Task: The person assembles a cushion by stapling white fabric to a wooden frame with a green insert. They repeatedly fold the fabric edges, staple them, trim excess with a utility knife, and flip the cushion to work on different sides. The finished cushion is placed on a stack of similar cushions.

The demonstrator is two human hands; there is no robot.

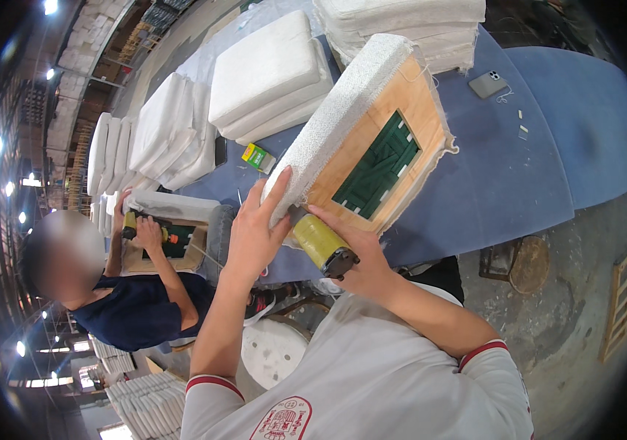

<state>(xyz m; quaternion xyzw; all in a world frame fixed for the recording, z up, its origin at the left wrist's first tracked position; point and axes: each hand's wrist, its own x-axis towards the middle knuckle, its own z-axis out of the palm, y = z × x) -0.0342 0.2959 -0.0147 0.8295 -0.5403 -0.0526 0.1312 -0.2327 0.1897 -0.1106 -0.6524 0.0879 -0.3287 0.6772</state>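
An upholstered seat pad [335, 110] stands tilted on edge before me, with white textured fabric on its side. Its underside is a plywood frame around an opening crossed by dark green webbing. My left hand [251, 231] grips its near lower corner, fingers along the white fabric. My right hand [363, 253] is wrapped round a yellow-green staple gun [319, 242] whose black end cap points toward me. The gun's nose meets the corner of the seat close to my left hand; the exact contact is hidden. Loose fabric edges and threads hang from the frame's rim.
Stacks of white seat pads [269, 77] line the far side of the blue table [489, 169]. A green-yellow box [258, 157] and a grey phone [488, 85] lie on it. At left a co-worker [145, 308] holds another staple gun over a seat. A round stool [530, 264] stands at right.
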